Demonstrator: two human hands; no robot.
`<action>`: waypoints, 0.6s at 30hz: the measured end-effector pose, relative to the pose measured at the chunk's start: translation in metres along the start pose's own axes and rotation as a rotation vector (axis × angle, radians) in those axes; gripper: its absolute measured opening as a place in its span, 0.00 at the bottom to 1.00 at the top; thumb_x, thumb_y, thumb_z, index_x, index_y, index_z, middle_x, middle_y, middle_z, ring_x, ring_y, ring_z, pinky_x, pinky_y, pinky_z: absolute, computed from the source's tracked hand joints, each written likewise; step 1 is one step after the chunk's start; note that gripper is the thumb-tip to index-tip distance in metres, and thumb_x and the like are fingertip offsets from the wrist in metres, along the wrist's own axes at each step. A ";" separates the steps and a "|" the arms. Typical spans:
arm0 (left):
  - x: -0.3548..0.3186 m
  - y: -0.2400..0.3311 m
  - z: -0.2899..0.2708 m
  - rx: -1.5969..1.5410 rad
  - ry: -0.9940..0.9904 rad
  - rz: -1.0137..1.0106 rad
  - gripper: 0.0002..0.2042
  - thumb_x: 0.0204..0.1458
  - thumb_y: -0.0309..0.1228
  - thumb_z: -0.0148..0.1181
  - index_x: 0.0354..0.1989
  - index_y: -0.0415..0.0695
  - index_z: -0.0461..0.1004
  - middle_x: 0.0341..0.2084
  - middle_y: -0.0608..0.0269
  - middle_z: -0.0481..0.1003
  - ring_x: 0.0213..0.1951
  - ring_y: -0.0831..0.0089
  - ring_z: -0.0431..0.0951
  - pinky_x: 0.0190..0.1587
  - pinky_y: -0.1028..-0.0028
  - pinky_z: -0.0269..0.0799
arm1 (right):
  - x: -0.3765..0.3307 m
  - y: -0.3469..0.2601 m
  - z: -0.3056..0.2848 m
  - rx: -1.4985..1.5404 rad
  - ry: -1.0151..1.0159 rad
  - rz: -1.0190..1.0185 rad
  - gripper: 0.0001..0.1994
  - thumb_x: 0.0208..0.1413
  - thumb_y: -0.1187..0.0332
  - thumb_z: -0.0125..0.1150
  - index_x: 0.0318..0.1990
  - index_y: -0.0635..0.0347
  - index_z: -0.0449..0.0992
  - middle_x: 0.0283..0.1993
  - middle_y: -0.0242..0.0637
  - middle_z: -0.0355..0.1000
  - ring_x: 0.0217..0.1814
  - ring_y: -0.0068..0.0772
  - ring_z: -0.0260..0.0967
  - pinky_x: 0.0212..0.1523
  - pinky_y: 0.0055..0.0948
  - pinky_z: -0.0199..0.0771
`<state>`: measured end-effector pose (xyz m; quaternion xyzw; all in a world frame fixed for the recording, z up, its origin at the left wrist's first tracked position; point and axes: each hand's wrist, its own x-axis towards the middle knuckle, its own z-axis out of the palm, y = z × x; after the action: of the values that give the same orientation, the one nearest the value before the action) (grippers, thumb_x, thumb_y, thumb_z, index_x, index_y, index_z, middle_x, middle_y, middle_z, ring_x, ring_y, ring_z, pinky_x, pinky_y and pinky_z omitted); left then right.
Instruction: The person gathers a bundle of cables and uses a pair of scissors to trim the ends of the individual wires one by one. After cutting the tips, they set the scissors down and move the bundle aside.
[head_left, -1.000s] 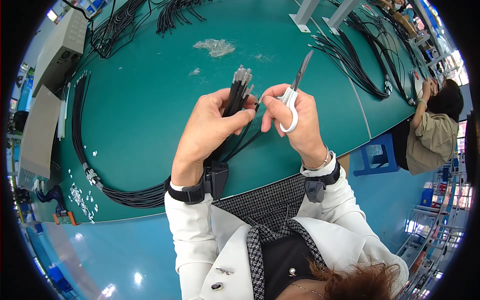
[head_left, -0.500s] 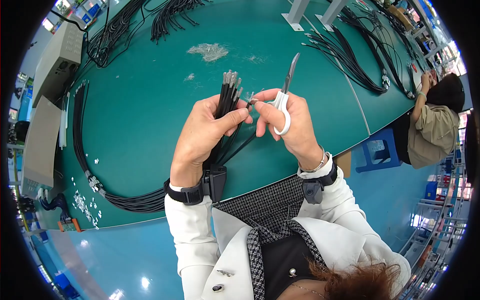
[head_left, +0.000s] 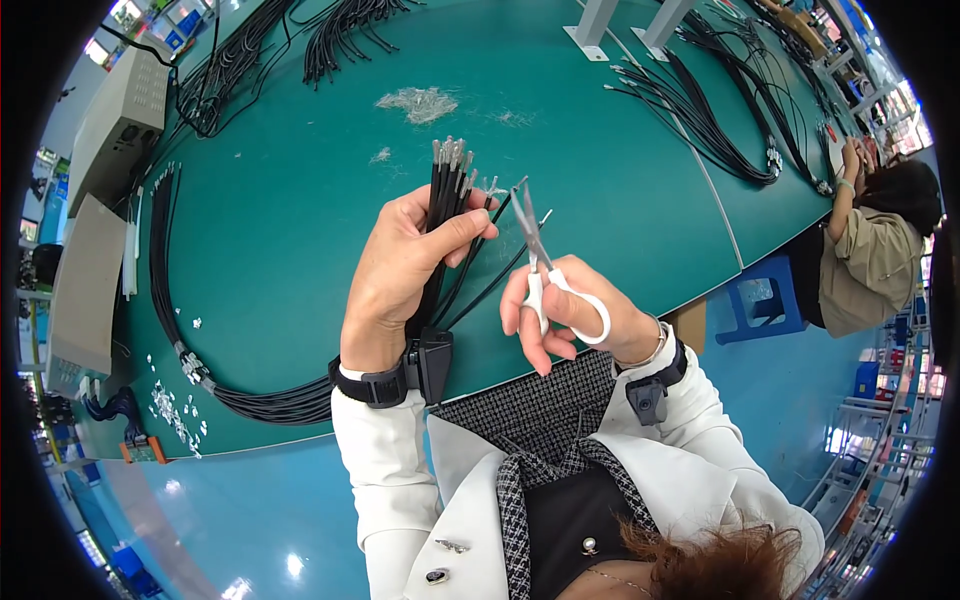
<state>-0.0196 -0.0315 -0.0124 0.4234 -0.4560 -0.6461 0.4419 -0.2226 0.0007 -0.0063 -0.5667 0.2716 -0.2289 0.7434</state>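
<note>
My left hand (head_left: 395, 265) is closed around a bundle of black cables (head_left: 440, 205) whose silvery stripped ends point up and away. One cable end (head_left: 489, 190) beside the thumb has loose pale strands fanned out. Two more cables slant off to the right of the bundle. In my right hand (head_left: 585, 310) is a pair of scissors (head_left: 570, 298) with white handles, fingers through the loops. The blades are slightly apart and point away, close to the right side of the frayed cable end.
Pale fibre clippings (head_left: 420, 103) lie on the green table (head_left: 300, 220). More black cables (head_left: 160, 250) curve along the left, near white scraps (head_left: 175, 415) and grey box-shaped equipment (head_left: 118, 135). A co-worker (head_left: 870, 240) sits at the right, by a blue stool (head_left: 765, 300).
My right hand has left the cable end and drawn back toward me. The scissors have swung from upright in the palm to a cutting grip, blades now parted. My left hand stays nearly still.
</note>
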 end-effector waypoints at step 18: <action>0.001 0.000 0.001 -0.025 -0.013 0.005 0.09 0.51 0.24 0.60 0.39 0.36 0.74 0.25 0.60 0.76 0.20 0.84 0.65 0.23 0.84 0.59 | 0.006 0.010 -0.005 0.068 -0.118 0.010 0.33 0.58 0.37 0.42 0.31 0.67 0.70 0.17 0.37 0.71 0.10 0.14 0.55 0.10 0.14 0.51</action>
<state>-0.0207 -0.0323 -0.0127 0.4123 -0.4522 -0.6534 0.4457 -0.2209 -0.0043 -0.0175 -0.5522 0.2220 -0.2004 0.7782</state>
